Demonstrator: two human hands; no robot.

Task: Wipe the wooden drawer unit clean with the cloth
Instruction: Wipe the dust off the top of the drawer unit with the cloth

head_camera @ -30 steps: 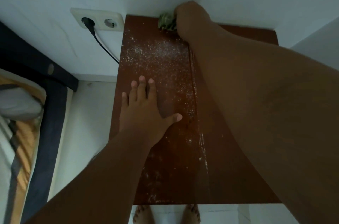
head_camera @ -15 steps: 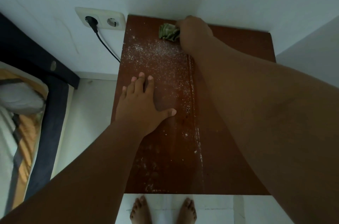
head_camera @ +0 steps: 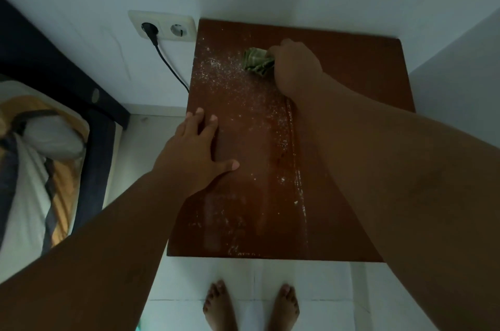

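Both hands on the dusty drawer unit top.
My right hand clutches the green cloth; my left hand lies flat, fingers spread.

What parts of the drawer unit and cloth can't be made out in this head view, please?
- Drawer unit: only the top shows; the fronts and drawers lie below, out of sight.
- Right side of the top: covered by the right arm.
- Cloth: partly hidden inside the right hand.
- Surface under the left hand: hidden by the palm.
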